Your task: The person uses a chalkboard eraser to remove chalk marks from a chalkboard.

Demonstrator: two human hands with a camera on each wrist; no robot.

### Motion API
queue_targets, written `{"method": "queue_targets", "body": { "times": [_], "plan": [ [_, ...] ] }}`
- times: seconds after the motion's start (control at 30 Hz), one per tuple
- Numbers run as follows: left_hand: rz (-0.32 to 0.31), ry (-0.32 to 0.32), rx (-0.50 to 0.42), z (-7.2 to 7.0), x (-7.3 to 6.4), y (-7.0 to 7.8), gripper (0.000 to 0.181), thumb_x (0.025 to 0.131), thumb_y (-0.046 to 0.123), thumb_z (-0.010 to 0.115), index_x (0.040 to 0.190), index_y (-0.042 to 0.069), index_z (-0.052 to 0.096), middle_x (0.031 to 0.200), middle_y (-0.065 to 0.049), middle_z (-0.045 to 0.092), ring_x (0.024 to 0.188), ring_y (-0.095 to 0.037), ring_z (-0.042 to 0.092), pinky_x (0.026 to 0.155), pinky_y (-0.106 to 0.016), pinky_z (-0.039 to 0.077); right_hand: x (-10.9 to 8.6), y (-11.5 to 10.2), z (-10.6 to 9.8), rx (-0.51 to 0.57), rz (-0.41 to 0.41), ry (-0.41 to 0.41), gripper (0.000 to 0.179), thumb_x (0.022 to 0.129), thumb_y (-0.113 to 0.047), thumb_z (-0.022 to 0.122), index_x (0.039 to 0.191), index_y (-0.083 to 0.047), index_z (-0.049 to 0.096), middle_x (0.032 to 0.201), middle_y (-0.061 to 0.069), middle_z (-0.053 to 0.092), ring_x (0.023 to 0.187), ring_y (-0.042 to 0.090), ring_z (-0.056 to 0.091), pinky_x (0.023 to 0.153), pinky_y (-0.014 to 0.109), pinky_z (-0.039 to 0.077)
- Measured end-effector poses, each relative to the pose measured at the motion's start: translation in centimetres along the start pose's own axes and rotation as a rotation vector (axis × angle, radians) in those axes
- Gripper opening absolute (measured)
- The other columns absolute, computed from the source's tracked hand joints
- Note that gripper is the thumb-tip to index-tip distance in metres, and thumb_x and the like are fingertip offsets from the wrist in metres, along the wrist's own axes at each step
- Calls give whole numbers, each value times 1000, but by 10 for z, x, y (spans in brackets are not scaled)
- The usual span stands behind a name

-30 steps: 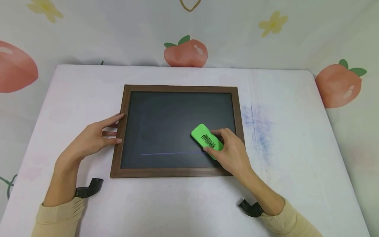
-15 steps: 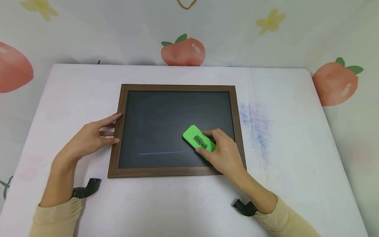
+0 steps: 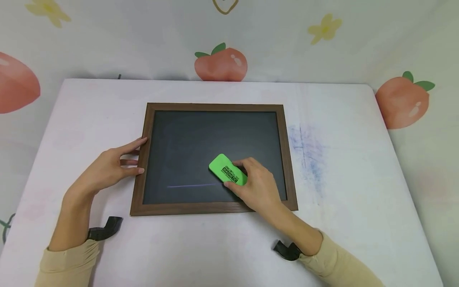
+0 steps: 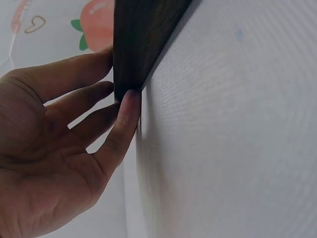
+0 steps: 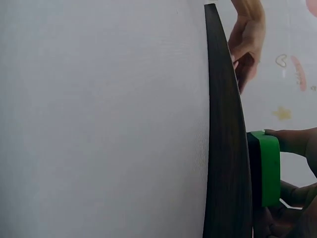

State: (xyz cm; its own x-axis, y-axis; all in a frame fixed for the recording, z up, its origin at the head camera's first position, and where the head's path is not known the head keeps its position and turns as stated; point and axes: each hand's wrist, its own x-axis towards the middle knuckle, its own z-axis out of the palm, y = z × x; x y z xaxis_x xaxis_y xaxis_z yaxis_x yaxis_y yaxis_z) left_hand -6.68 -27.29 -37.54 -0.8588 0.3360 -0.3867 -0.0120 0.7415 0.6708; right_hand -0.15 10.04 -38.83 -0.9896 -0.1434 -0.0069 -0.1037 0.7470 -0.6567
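A small blackboard [image 3: 215, 139] in a brown wooden frame [image 3: 215, 208] lies flat on the white table. My right hand [image 3: 259, 186] pinches a green whiteboard eraser [image 3: 226, 170] between thumb and fingers, its dark underside [image 5: 254, 168] down against the board. Left of the eraser runs a thin purple line [image 3: 190, 185] along the board's lower part; anything under the eraser is hidden. My left hand [image 3: 107, 168] touches the frame's left side with fairly straight, spread fingertips. Close up in the left wrist view, the fingertips [image 4: 130, 101] rest against the frame's dark edge [image 4: 141, 39].
Blue smudges [image 3: 309, 153] mark the table [image 3: 351, 191] to the right of the board. A pale backdrop [image 3: 154, 40] printed with peaches and flowers stands behind. Black wrist mounts [image 3: 106, 228] sit at both forearms.
My right hand has slid the eraser leftward across the board, and the visible purple line is shorter at its right end. My left hand stays on the frame; the view shifted slightly.
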Motion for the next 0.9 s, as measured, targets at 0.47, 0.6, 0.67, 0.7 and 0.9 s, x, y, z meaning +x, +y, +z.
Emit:
{"method": "queue_targets", "body": {
  "times": [0.47,0.6,0.67,0.7,0.9],
  "plan": [
    [2,-2,13,0,1,1,88,88,10,76,159,26,26,152,-26,37,120,-43,57,91,-51,49,11,-22,18,-62,-111,-42,50,72,-30,90,115,-12,70,101,-4,66,77,8,57,59,25,43],
    [6,-2,13,1,1,0,89,87,9,76,159,25,26,153,-25,36,119,-43,57,90,-50,50,13,-29,23,-69,-151,-59,49,73,-31,89,114,-12,70,101,-5,66,75,8,56,58,23,42],
    [9,-1,15,1,1,0,89,87,9,76,159,25,26,154,-24,36,119,-43,58,90,-48,50,14,-32,25,-69,-167,-65,49,74,-32,89,114,-12,70,101,-5,66,73,7,55,57,22,42],
    [10,0,16,1,1,0,89,87,9,76,159,25,26,154,-24,36,119,-42,58,90,-48,50,14,-33,26,-69,-173,-66,49,74,-32,89,114,-12,70,101,-6,66,73,7,54,57,21,42],
    [1,2,16,1,1,0,89,87,11,77,159,26,26,154,-24,36,119,-43,58,90,-52,49,17,-37,30,-74,-194,-79,50,73,-33,89,116,-13,70,100,-6,66,73,6,54,57,21,42]
  ]
}}
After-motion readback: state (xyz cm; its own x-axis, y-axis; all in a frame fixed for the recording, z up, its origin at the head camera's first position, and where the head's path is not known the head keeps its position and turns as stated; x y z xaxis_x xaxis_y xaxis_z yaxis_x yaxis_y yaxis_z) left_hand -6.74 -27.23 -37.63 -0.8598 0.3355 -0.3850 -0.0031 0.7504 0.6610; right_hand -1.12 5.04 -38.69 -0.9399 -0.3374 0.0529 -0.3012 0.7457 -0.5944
